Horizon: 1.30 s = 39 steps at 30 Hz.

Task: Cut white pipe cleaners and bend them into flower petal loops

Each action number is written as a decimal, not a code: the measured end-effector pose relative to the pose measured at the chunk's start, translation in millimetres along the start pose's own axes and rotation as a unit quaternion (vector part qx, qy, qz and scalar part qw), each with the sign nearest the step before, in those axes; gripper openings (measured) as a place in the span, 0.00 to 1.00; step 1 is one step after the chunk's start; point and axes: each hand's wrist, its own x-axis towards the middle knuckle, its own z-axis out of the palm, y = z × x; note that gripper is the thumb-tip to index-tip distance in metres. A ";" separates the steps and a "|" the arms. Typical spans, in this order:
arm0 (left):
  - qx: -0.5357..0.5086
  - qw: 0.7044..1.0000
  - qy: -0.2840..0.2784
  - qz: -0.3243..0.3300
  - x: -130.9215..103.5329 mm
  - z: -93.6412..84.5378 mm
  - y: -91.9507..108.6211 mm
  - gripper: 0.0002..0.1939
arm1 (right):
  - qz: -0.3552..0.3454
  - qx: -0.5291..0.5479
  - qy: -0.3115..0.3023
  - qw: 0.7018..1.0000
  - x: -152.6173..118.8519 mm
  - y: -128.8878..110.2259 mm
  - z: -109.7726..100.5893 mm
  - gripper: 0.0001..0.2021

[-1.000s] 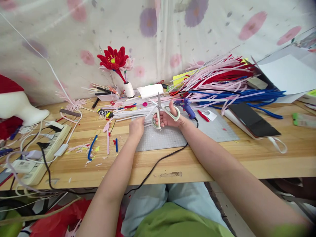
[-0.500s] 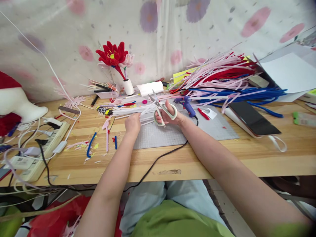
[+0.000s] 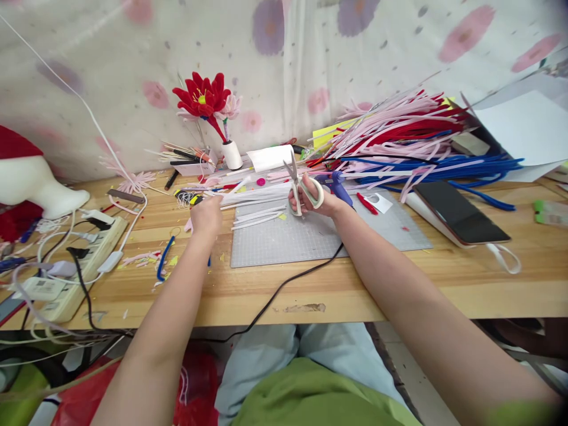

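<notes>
Short strips (image 3: 258,217): on mat (image 3: 279,245), apparently cut
Long stems (image 3: 270,194): likely uncut
Right hand (image 3: 327,204): grip closed round parted scissors (image 3: 295,176)
Left hand (image 3: 207,216): grip curled, contents unclear

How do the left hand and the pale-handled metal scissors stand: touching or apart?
Apart: the head view shows the left hand and scissors separated, the grey gridded mat showing between.

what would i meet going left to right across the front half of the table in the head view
White power strip → bent blue piece → left hand → short white strips → open scissors → phone.
</notes>
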 end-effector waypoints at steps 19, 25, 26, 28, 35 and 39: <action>-0.007 0.979 -0.138 0.151 26.1 4.0 36.5 0.17 | -0.107 -0.109 0.219 0.964 5.2 17.3 2.6 0.22; 0.056 0.979 -0.112 0.158 35.1 30.9 38.2 0.14 | -0.100 -0.140 0.237 0.956 1.6 15.0 6.4 0.21; 0.059 0.979 -0.108 0.163 35.7 31.9 36.7 0.15 | -0.099 -0.140 0.239 0.956 1.9 14.9 6.3 0.21; 0.059 0.978 -0.095 0.174 37.1 30.2 33.9 0.15 | -0.096 -0.143 0.245 0.954 3.2 15.2 5.5 0.21; 0.021 0.989 -0.010 0.145 45.7 10.8 24.7 0.17 | -0.116 -0.215 0.291 0.925 9.0 17.9 4.2 0.18; -0.035 0.989 0.082 0.119 51.1 6.9 16.9 0.16 | -0.131 -0.288 0.329 0.890 9.9 19.5 7.2 0.16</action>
